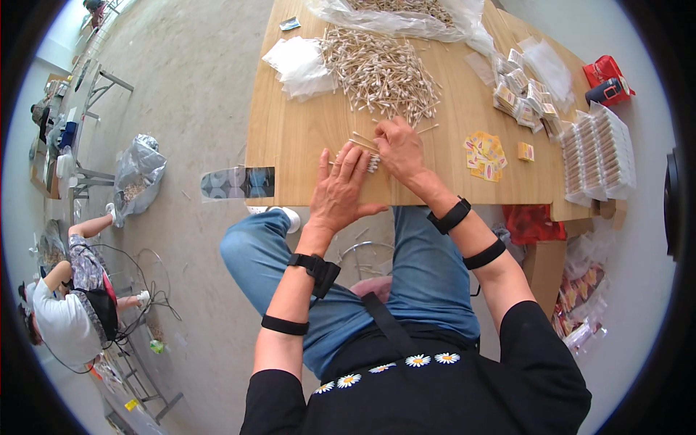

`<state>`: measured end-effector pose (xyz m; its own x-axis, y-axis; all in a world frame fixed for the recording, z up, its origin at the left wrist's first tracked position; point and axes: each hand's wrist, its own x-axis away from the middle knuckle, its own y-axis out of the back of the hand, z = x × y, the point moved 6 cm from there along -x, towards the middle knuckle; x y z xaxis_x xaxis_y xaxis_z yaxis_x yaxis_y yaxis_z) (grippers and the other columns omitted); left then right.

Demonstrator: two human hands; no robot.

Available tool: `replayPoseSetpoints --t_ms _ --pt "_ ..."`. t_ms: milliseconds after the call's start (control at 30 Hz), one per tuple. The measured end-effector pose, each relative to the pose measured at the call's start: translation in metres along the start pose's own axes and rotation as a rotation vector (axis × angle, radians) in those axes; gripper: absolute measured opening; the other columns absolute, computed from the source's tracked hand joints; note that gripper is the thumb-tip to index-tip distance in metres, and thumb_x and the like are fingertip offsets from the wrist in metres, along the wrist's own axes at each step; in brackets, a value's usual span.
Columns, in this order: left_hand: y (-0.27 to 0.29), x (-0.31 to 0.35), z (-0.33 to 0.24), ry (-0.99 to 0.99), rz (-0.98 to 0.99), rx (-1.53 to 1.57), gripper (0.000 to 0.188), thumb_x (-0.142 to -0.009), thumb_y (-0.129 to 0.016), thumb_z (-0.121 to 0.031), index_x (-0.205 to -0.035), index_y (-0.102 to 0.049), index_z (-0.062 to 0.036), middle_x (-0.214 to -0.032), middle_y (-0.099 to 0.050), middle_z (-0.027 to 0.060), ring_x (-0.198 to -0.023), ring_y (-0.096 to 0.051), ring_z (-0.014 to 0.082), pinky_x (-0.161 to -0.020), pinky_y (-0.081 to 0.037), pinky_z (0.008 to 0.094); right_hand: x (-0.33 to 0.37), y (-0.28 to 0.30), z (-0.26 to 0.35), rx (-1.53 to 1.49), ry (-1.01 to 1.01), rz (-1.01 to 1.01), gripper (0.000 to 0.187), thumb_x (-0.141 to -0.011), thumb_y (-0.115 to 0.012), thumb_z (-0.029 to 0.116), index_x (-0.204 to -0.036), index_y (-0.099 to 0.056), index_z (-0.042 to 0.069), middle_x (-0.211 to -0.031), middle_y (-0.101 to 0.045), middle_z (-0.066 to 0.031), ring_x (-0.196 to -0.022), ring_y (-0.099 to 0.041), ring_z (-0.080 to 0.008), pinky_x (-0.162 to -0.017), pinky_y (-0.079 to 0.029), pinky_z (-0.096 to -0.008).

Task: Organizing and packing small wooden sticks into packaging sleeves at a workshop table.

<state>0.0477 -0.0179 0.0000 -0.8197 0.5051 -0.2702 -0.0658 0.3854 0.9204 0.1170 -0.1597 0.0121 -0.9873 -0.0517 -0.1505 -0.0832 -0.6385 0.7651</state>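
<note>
My left hand (339, 187) lies flat near the table's front edge, fingers stretched over a small row of cotton swabs (374, 164) whose white tips show beside the fingertips. My right hand (403, 152) is just to the right, its fingers pinched together at a few loose swabs (362, 141) that stick out to the left; how many it grips is hidden. Beyond both hands spreads a large heap of wooden-stick cotton swabs (380, 72). Clear plastic bags (301, 67) lie in a stack left of the heap.
Yellow printed cards (484, 156) and a small yellow box (525, 151) lie to the right. Farther right are packed small boxes (523, 94), bagged swabs in rows (599, 154) and a red pouch (607, 78). A big plastic bag (471, 29) tops the table. Another person (69, 326) sits at left.
</note>
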Motion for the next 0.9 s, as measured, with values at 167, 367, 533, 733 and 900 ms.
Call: replayPoseSetpoints --t_ms 167,367,533,733,900 --pt "0.0 0.002 0.001 0.012 0.015 0.002 0.113 -0.063 -0.071 -0.075 -0.147 -0.041 -0.0052 -0.148 -0.041 0.0097 -0.147 -0.031 0.0268 -0.121 -0.017 0.0567 0.011 0.001 0.003 0.05 0.045 -0.035 0.008 -0.084 -0.064 0.008 -0.09 -0.068 0.005 -0.095 -0.063 -0.0152 -0.086 -0.066 -0.0364 -0.075 -0.054 -0.0465" --pt "0.002 -0.001 0.0 0.021 0.011 0.018 0.112 -0.063 -0.071 -0.074 -0.147 -0.043 -0.0053 -0.157 -0.035 0.0099 -0.15 -0.026 0.025 -0.122 -0.016 0.0563 0.014 -0.013 0.013 0.087 0.168 0.039 0.002 -0.084 -0.064 0.006 -0.084 -0.066 0.005 -0.092 -0.062 -0.0156 -0.084 -0.067 -0.0367 -0.072 -0.055 -0.0445" --pt "0.002 0.002 0.003 0.02 0.027 0.028 0.113 -0.064 -0.07 -0.074 -0.148 -0.042 -0.0042 -0.158 -0.035 0.0106 -0.15 -0.026 0.0255 -0.122 -0.016 0.0561 0.002 0.018 0.005 0.222 0.052 -0.216 0.003 -0.082 -0.062 0.004 -0.084 -0.063 0.004 -0.094 -0.062 -0.0157 -0.082 -0.068 -0.036 -0.071 -0.055 -0.0447" --pt "0.0 0.001 0.001 0.003 0.008 0.017 0.114 -0.064 -0.07 -0.075 -0.149 -0.038 -0.006 -0.156 -0.037 0.0111 -0.149 -0.029 0.0276 -0.122 -0.015 0.0553 -0.007 0.012 -0.011 0.303 0.014 -0.094 0.008 -0.079 -0.063 0.001 -0.086 -0.063 0.003 -0.098 -0.061 -0.017 -0.084 -0.068 -0.0371 -0.072 -0.055 -0.0451" --pt "0.0 0.001 0.002 0.012 0.006 0.021 0.113 -0.064 -0.069 -0.075 -0.148 -0.04 -0.0061 -0.157 -0.037 0.0104 -0.149 -0.028 0.0265 -0.122 -0.016 0.0563 -0.014 0.01 -0.014 0.298 0.06 -0.063 0.01 -0.078 -0.061 -0.001 -0.087 -0.064 0.002 -0.099 -0.061 -0.0179 -0.086 -0.068 -0.0388 -0.075 -0.056 -0.0458"
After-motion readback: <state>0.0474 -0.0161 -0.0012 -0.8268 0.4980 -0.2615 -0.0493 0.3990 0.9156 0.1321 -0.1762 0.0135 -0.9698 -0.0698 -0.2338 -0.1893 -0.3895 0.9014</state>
